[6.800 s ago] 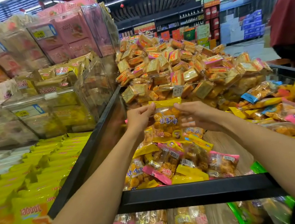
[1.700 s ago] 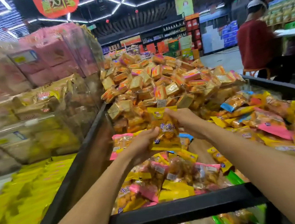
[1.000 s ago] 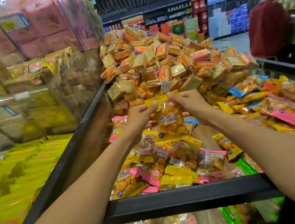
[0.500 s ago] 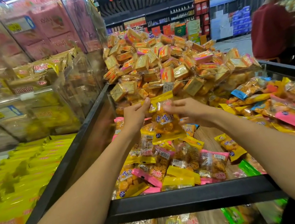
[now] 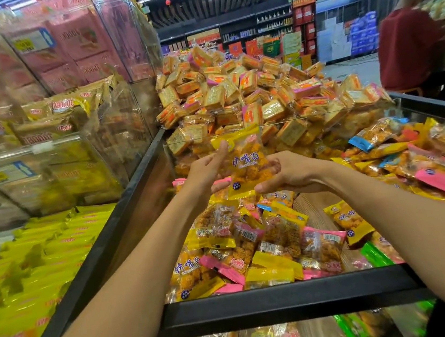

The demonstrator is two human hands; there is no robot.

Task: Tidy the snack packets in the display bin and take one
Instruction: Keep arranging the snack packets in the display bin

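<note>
A yellow snack packet [image 5: 246,162] with blue lettering stands upright above the black-framed display bin [image 5: 287,297]. My left hand [image 5: 206,171] holds its left side, thumb up against the top corner. My right hand [image 5: 290,172] pinches its lower right edge with curled fingers. Below them a loose heap of yellow and pink snack packets [image 5: 253,248] lies at the bin's front, with bare wooden floor [image 5: 311,207] beside it.
A tall pile of small orange-gold packs [image 5: 248,95] fills the compartment behind a clear divider. More mixed packets [image 5: 415,153] lie at the right. Clear acrylic boxes [image 5: 48,105] and yellow bags [image 5: 32,275] stand left. A person in a red shirt [image 5: 411,47] sits at the far right.
Both hands still hold the same yellow packet. My right hand has dropped from the packet's top edge to its lower right edge, and the packet now stands more upright.
</note>
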